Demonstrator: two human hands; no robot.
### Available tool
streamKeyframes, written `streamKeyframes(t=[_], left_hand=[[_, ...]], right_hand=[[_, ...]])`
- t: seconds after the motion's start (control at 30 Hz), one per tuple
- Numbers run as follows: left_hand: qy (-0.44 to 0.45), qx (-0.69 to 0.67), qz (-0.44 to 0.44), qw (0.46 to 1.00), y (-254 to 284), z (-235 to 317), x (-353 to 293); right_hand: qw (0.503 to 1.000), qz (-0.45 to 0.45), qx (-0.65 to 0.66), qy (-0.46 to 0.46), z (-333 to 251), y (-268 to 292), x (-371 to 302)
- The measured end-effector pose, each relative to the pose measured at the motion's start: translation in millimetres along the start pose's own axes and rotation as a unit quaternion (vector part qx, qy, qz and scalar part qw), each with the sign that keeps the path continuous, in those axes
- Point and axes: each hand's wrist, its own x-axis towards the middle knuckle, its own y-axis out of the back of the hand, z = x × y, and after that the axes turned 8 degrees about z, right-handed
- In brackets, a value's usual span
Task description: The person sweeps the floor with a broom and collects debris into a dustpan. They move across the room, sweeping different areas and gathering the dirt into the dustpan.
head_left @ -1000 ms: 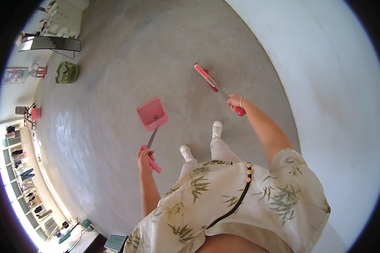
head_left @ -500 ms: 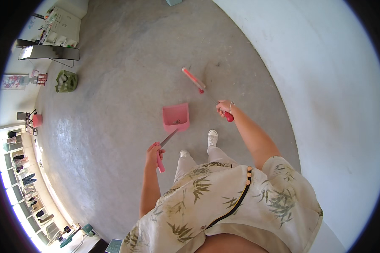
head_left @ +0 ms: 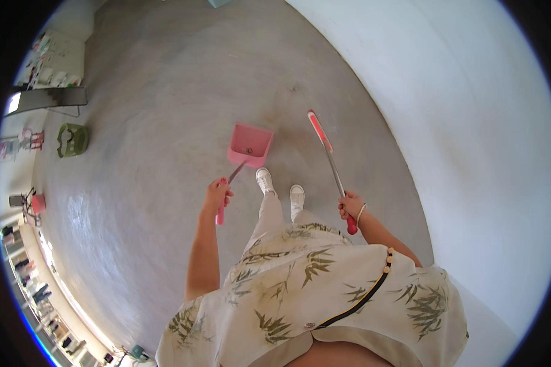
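Observation:
My left hand (head_left: pixel 217 196) is closed round the handle of a pink long-handled dustpan (head_left: pixel 254 136), whose pan is out in front of my left shoe. A few small dark bits (head_left: pixel 248 150) lie inside the pan near its back. In my right hand (head_left: pixel 351 207) is the red grip of a broom (head_left: pixel 333 165) with a thin metal shaft. Its narrow red head with a pale edge points forward, to the right of the dustpan and apart from it. Whether the head touches the floor I cannot tell.
A white wall (head_left: pixel 447 134) curves along the right side of the grey floor (head_left: pixel 159 159). At the left stand a green basket (head_left: pixel 73 140), a tilted standing mirror (head_left: pixel 55 96) and a pink bucket (head_left: pixel 38 203). My white shoes (head_left: pixel 296 197) are below the dustpan.
My left foot has stepped forward past the right. The dustpan has moved ahead with my left hand. My right hand and the broom have swung out to the right, away from the dustpan.

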Motion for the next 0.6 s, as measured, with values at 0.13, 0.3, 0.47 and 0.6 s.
streamKeyframes(t=[0.13,0.3,0.47,0.6], left_hand=[[-0.002,0.047,-0.022,0.999,-4,26,-14],[-0.002,0.080,-0.032,0.996,4,35,-21],[0.011,0.117,-0.038,0.992,-11,31,-3],[0.012,0.134,-0.047,0.990,-13,23,5]], right_hand=[[0.983,0.030,0.143,-0.108,29,12,-8],[0.968,-0.057,0.204,-0.133,34,-33,37],[0.938,-0.169,0.296,-0.066,-6,-125,101],[0.910,-0.216,0.333,-0.118,-59,-140,99]])
